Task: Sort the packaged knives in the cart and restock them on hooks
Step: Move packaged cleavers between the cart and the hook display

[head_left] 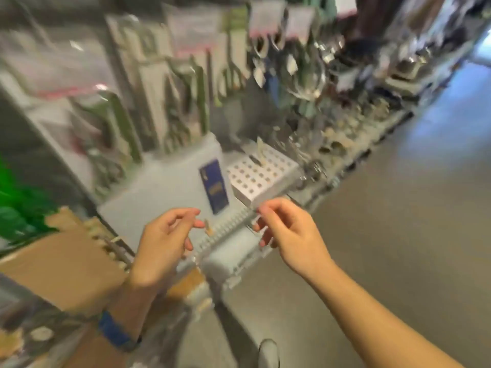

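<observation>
Apparently between picks, the left hand [166, 235] and right hand [285, 232] hover with fingers loosely curled; whether either pinches anything, blur hides. Clear-packaged knives [183, 102] hang on wall hooks above a pale grey shelf [170, 187]; a brown cardboard box [61, 264] sits left, grey aisle floor [398, 221] right.

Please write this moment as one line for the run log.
left hand: empty, fingers loose | right hand: fingers pinched, contents unclear | packaged knives: hanging on hooks | view: blurred
</observation>
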{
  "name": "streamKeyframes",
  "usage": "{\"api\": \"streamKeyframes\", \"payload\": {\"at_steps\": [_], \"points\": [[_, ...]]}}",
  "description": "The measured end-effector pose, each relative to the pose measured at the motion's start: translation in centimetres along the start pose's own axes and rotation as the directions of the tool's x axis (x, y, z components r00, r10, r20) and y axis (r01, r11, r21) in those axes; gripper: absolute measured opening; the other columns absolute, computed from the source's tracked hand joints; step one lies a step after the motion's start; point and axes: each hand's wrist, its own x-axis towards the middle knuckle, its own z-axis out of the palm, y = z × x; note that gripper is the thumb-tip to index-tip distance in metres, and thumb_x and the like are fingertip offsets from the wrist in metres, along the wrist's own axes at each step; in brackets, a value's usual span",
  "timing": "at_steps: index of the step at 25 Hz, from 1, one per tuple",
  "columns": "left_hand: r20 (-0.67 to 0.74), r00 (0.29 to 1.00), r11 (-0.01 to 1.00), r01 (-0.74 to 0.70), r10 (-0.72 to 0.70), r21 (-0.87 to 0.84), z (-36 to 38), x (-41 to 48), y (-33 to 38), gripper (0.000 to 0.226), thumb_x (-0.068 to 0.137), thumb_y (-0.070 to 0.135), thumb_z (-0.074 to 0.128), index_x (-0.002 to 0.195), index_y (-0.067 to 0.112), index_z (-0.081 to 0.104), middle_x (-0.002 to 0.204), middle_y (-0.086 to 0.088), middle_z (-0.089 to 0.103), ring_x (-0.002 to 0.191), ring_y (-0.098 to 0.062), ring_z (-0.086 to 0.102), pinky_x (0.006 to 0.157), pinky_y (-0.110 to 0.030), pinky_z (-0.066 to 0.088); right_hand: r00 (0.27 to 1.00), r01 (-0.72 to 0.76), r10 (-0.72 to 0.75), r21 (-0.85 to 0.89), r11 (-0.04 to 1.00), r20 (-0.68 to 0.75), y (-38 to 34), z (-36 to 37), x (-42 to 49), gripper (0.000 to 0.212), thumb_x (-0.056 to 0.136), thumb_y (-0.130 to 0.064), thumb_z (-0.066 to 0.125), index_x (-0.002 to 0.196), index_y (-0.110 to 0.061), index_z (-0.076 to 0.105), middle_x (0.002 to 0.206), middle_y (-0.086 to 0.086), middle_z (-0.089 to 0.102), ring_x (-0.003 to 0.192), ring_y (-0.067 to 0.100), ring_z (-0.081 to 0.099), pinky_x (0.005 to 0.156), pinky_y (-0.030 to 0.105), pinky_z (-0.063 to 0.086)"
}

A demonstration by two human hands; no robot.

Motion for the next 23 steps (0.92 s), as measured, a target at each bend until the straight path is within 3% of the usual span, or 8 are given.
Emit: {"api": "streamKeyframes", "payload": {"at_steps": [3, 6, 9, 13, 18, 23], "points": [[0.168, 0.947, 0.96, 0.28, -0.274, -0.009, 6.1, -3.5, -6.1, 0.024, 0.097, 0.013, 0.056, 0.082, 0.02, 0.072, 0.081, -0.007, 0.072, 0.037, -0.007, 0.041, 0.044, -0.021, 0.034, 0.95, -0.262, 0.259, 0.008, 0.965, -0.175, 8.0, -6.7, -7.3, 0.017, 0.104, -0.015, 0.053, 0.094, -0.009, 0.066, 0.072, 0.001, 0.068, 0.052, 0.014, 0.058, 0.05, 0.019, 0.043], [0.342, 0.862, 0.927, 0.352, -0.376, 0.13, 10.8, -7.8, -9.5, 0.023, 0.096, 0.009, 0.055, 0.086, 0.018, 0.075, 0.075, -0.005, 0.072, 0.034, -0.006, 0.038, 0.036, -0.015, 0.029, 0.805, -0.496, 0.504, 0.112, 0.861, -0.312, 14.0, -12.7, -15.4, 0.02, 0.106, -0.019, 0.05, 0.099, -0.009, 0.066, 0.077, 0.001, 0.069, 0.054, 0.014, 0.06, 0.049, 0.02, 0.042], [0.428, 0.82, 0.885, 0.186, -0.379, 0.428, 15.6, -12.7, -11.1, 0.022, 0.096, 0.018, 0.056, 0.089, 0.027, 0.074, 0.066, 0.007, 0.071, 0.038, -0.001, 0.046, 0.037, -0.013, 0.034, 0.636, -0.61, 0.656, 0.256, 0.75, -0.406, 18.7, -18.5, -23.1, 0.023, 0.107, -0.024, 0.048, 0.099, -0.014, 0.067, 0.077, -0.002, 0.071, 0.055, 0.011, 0.062, 0.05, 0.021, 0.043], [0.546, 0.713, 0.836, 0.104, -0.44, 0.538, 24.4, -18.4, -10.2, 0.025, 0.098, 0.017, 0.054, 0.083, 0.021, 0.074, 0.077, 0.005, 0.074, 0.042, 0.005, 0.048, 0.049, -0.02, 0.036, 0.518, -0.623, 0.725, 0.38, 0.683, -0.454, 23.2, -25.0, -31.2, 0.023, 0.106, -0.026, 0.051, 0.1, -0.015, 0.07, 0.078, -0.003, 0.073, 0.059, 0.013, 0.064, 0.059, 0.028, 0.044], [0.733, 0.471, 0.803, -0.082, -0.491, 0.59, 38.2, -22.9, -7.8, 0.022, 0.101, 0.017, 0.05, 0.096, 0.017, 0.071, 0.082, -0.002, 0.076, 0.035, -0.007, 0.033, 0.037, -0.015, 0.026, 0.399, -0.532, 0.757, 0.541, 0.651, -0.518, 26.4, -33.5, -39.0, 0.023, 0.105, -0.026, 0.051, 0.101, -0.015, 0.071, 0.082, 0.001, 0.073, 0.061, 0.013, 0.064, 0.056, 0.025, 0.045], [0.79, 0.338, 0.774, -0.218, -0.512, 0.595, 49.5, -27.4, -7.2, 0.024, 0.102, 0.022, 0.048, 0.097, 0.017, 0.071, 0.083, -0.001, 0.076, 0.037, -0.01, 0.027, 0.037, -0.017, 0.026, 0.291, -0.492, 0.777, 0.609, 0.622, -0.558, 27.9, -38.6, -46.4, 0.024, 0.104, -0.035, 0.052, 0.099, -0.022, 0.071, 0.082, -0.004, 0.073, 0.066, 0.012, 0.067, 0.063, 0.027, 0.047]]}}
